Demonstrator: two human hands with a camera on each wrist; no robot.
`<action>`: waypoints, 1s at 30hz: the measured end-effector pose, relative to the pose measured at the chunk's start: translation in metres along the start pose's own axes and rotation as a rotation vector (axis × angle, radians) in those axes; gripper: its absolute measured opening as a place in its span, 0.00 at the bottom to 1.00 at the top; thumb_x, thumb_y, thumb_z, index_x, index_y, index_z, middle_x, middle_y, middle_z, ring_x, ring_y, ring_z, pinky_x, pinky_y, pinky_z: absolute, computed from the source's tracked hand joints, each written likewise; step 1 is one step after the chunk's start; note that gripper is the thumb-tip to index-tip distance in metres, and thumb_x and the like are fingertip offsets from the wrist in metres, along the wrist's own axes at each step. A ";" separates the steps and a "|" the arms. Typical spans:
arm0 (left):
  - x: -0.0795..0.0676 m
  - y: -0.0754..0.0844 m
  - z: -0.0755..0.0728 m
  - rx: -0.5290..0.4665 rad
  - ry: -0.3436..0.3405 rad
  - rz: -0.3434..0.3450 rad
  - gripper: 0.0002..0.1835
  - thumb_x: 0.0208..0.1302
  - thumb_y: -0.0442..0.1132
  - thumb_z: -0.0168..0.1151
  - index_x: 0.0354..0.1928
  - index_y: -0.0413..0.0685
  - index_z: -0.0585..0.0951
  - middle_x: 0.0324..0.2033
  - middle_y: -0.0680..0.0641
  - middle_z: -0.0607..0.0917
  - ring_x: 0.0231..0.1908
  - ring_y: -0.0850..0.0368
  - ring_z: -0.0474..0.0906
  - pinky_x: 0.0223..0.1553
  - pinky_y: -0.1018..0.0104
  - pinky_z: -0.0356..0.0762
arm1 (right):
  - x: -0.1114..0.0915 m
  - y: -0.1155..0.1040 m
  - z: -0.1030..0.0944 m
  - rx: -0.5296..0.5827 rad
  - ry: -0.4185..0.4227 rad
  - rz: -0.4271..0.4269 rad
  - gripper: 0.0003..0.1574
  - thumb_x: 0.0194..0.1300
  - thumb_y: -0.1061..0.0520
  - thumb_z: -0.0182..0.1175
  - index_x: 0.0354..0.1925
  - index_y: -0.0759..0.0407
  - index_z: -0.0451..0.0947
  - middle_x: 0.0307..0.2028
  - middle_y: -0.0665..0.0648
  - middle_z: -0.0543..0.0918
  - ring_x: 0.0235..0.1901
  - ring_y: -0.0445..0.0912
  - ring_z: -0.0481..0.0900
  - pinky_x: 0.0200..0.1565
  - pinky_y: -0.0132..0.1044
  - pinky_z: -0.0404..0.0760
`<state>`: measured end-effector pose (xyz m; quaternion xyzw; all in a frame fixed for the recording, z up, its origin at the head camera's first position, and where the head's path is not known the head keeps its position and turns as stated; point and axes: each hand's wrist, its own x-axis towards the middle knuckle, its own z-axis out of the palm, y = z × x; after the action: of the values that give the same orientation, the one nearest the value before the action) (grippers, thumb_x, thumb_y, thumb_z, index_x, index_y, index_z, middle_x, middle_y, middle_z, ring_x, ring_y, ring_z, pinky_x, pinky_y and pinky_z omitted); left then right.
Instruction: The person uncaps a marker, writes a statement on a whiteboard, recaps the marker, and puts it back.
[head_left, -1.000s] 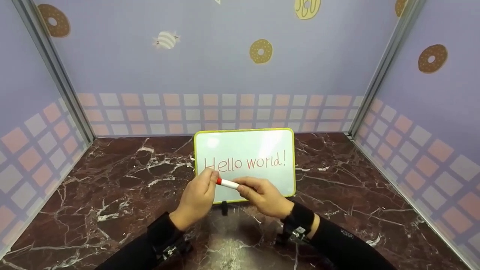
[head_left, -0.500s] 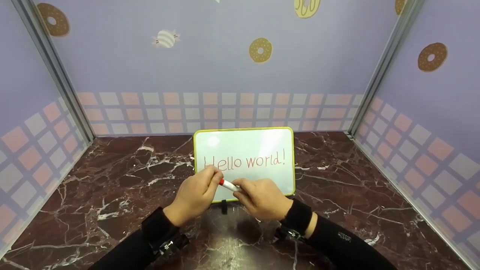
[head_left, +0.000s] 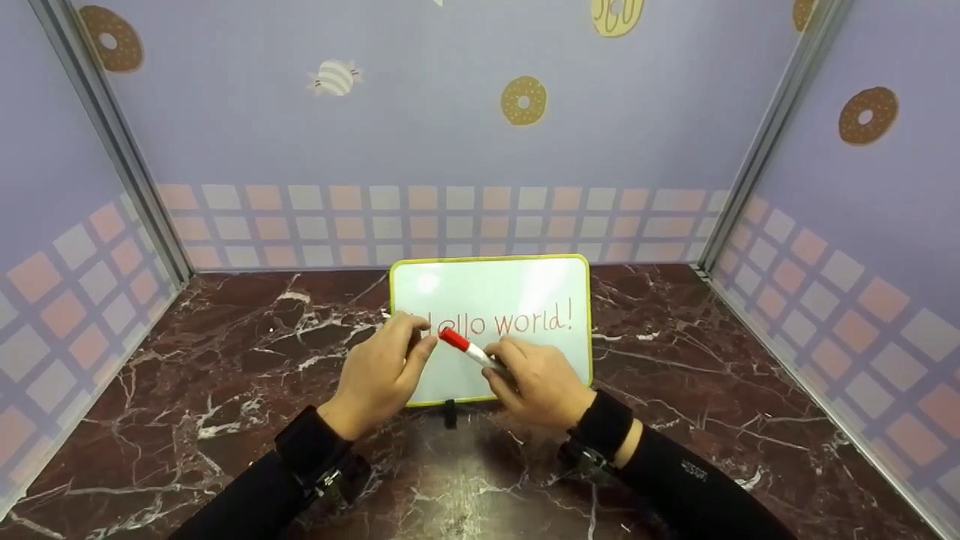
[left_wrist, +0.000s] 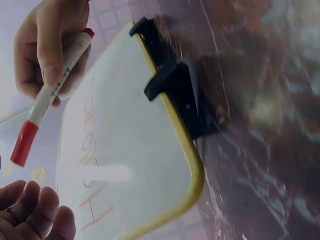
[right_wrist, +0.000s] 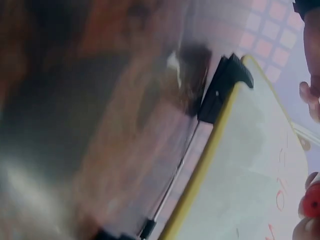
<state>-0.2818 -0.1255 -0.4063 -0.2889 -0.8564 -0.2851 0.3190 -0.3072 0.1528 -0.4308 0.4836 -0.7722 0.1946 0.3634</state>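
Note:
My right hand [head_left: 541,384] pinches the white barrel of a red-capped marker [head_left: 478,354] in front of the whiteboard. The red cap [left_wrist: 24,144] covers the marker's end and points toward my left hand [head_left: 379,375], which is apart from it and holds nothing. Its fingers [left_wrist: 47,202] are slightly bent in the left wrist view. Behind both hands stands the yellow-framed whiteboard [head_left: 517,281], with "Hello world!" in red. My left hand hides part of the "H". Only the marker's red rear end [right_wrist: 312,201] shows in the right wrist view.
Black stand feet [left_wrist: 172,92] support the whiteboard's lower edge on a dark red marbled tabletop [head_left: 247,390]. Patterned purple walls [head_left: 420,150] close off the back and both sides. Each wrist wears a black strap [head_left: 604,424] with a camera.
My left hand has let go of the capped end and moved left, so the whole red cap shows. The right hand has shifted slightly right with the marker, whose cap now tilts upward.

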 end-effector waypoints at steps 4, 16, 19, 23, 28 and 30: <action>0.003 -0.009 -0.003 0.022 0.055 0.022 0.12 0.86 0.44 0.60 0.53 0.43 0.83 0.37 0.51 0.80 0.30 0.57 0.75 0.26 0.60 0.74 | 0.001 0.010 -0.007 -0.025 0.038 0.007 0.11 0.69 0.64 0.72 0.48 0.64 0.81 0.30 0.51 0.79 0.23 0.38 0.70 0.20 0.30 0.73; 0.009 -0.036 -0.012 0.039 0.174 -0.012 0.13 0.84 0.44 0.61 0.51 0.39 0.84 0.41 0.44 0.83 0.41 0.50 0.81 0.36 0.54 0.82 | 0.002 0.042 -0.033 -0.130 0.144 0.060 0.08 0.71 0.64 0.68 0.47 0.64 0.82 0.29 0.51 0.76 0.23 0.40 0.69 0.20 0.35 0.72; 0.009 -0.039 -0.014 0.035 0.173 -0.031 0.13 0.85 0.44 0.60 0.51 0.40 0.84 0.42 0.43 0.83 0.41 0.49 0.80 0.38 0.53 0.81 | 0.001 0.050 -0.040 -0.139 0.177 0.093 0.09 0.72 0.63 0.67 0.49 0.64 0.82 0.28 0.51 0.75 0.22 0.41 0.70 0.19 0.37 0.73; 0.010 -0.043 -0.017 0.026 0.182 -0.039 0.13 0.85 0.43 0.59 0.50 0.39 0.83 0.42 0.41 0.83 0.42 0.46 0.80 0.41 0.52 0.82 | -0.001 0.061 -0.049 -0.150 0.210 0.145 0.09 0.73 0.62 0.67 0.48 0.65 0.82 0.29 0.53 0.77 0.22 0.45 0.73 0.21 0.40 0.75; 0.011 -0.046 -0.018 0.036 0.200 -0.040 0.13 0.85 0.43 0.60 0.49 0.38 0.82 0.42 0.40 0.82 0.43 0.45 0.78 0.43 0.51 0.81 | -0.004 0.073 -0.060 -0.174 0.231 0.195 0.10 0.73 0.62 0.68 0.49 0.67 0.82 0.31 0.57 0.80 0.24 0.47 0.75 0.23 0.43 0.77; 0.011 -0.048 -0.018 0.045 0.204 -0.041 0.13 0.85 0.43 0.61 0.49 0.38 0.82 0.42 0.40 0.82 0.42 0.45 0.78 0.41 0.51 0.80 | -0.005 0.078 -0.063 -0.183 0.240 0.209 0.11 0.73 0.62 0.69 0.49 0.67 0.82 0.31 0.57 0.80 0.24 0.47 0.76 0.24 0.43 0.77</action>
<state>-0.3145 -0.1668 -0.4015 -0.2335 -0.8315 -0.3001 0.4050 -0.3514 0.2328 -0.3891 0.3392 -0.7838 0.2166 0.4730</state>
